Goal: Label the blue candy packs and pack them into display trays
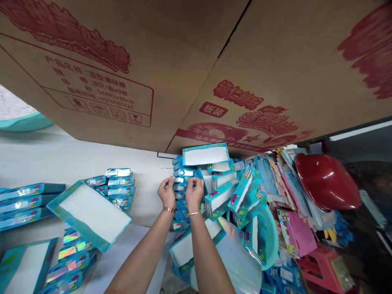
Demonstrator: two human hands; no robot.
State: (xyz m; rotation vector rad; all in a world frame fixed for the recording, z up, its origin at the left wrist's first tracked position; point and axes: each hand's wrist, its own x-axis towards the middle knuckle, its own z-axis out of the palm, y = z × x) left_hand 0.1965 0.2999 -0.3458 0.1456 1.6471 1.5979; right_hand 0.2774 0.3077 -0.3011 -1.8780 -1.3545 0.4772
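Observation:
Between my hands a column of small shiny blue boxes (181, 214) runs away from me on the white table. My left hand (167, 193) is closed in a pinch at the left end of one small blue box (179, 180) in that column. At the box's right end, my right hand (194, 195) is pinched too, thumb against the fingers. The fingertips partly cover this box. Just beyond it lies another shiny box (185, 172). Close to the right hand are several blue printed cartons (221, 198) with white panels, heaped together.
Large brown cardboard boxes (147, 81) stand like a wall behind the work. Left are stacks of small blue boxes (121, 190) and a white-faced blue tray (92, 214). At right are a turquoise basin (271, 237), a red bowl (327, 179) and a pink stool (324, 265).

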